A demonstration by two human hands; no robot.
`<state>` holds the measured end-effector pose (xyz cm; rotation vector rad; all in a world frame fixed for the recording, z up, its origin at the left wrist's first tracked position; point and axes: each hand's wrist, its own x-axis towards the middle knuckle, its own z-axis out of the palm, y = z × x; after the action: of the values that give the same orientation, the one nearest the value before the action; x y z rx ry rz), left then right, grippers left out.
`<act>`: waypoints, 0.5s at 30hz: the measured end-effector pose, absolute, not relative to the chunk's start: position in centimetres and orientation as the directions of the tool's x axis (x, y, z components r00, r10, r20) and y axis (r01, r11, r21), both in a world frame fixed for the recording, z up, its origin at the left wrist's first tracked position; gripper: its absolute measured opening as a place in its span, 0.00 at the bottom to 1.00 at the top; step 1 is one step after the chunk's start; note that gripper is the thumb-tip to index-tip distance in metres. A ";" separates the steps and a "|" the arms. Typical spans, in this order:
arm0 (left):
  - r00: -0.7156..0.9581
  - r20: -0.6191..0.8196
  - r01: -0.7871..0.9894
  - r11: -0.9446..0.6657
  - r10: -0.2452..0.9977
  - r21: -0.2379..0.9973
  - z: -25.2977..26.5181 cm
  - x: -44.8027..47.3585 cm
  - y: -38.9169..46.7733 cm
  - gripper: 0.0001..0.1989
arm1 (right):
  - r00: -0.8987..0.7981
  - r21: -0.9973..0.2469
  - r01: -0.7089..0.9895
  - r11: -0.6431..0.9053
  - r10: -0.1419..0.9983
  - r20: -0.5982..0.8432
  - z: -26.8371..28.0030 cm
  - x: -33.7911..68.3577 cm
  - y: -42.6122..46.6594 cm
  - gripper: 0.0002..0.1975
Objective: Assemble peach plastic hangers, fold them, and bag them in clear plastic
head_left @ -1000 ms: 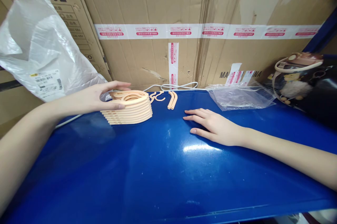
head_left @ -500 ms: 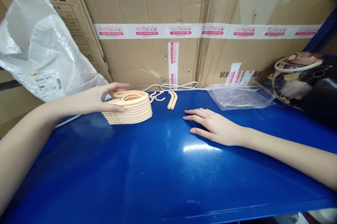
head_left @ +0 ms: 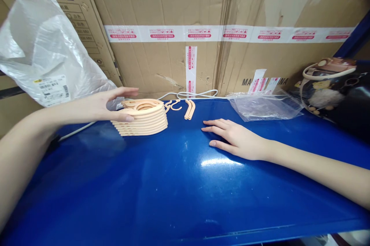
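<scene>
A neat stack of peach-coloured folding clothes hangers [head_left: 144,122] lies on the blue tabletop [head_left: 162,184], left of the middle. At the stack's left end is my left hand [head_left: 100,105], thumb and fingers spread apart, the thumb in front of the upper hangers. Whether the thumb touches them I cannot tell. Beside the stack are loose peach hooks [head_left: 175,105] and a pair of short curved hanger arms [head_left: 189,110]. My right hand [head_left: 234,138] rests flat on the table, fingers stretched out, holding nothing.
A white plastic mailer bag [head_left: 54,53] with a label leans at the left. Large cardboard [head_left: 162,3] stands behind the table. A white cable [head_left: 199,93] runs along the back edge. A clear plastic bag [head_left: 263,107] and a dark transparent container [head_left: 326,88] sit at the right.
My left hand has shifted slightly left and its fingers have spread wider from the hanger stack. My right hand stays where it was.
</scene>
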<state>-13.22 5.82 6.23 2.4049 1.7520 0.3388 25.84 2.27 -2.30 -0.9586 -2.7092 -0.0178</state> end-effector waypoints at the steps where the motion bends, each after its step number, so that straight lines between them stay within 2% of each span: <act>1: 0.288 0.091 0.924 -0.301 0.953 0.237 6.5 -13.7 5.7 0.47 | -0.746 -0.076 0.620 0.781 0.617 0.252 -2.3 25.8 2.3 0.23; 8: 0.233 0.006 0.942 -0.228 0.972 0.246 7.5 -16.9 5.7 0.50 | -0.747 -0.088 0.612 0.786 0.611 0.262 -2.2 25.8 2.2 0.23; 15: 0.238 -0.037 0.950 -0.225 0.970 0.218 7.0 -17.0 5.9 0.44 | -0.753 -0.078 0.616 0.784 0.615 0.235 -2.2 25.9 2.3 0.24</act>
<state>-16.99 5.90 7.03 2.3109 1.8197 0.1579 25.88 2.26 -2.21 -0.9584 -2.7281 -0.0060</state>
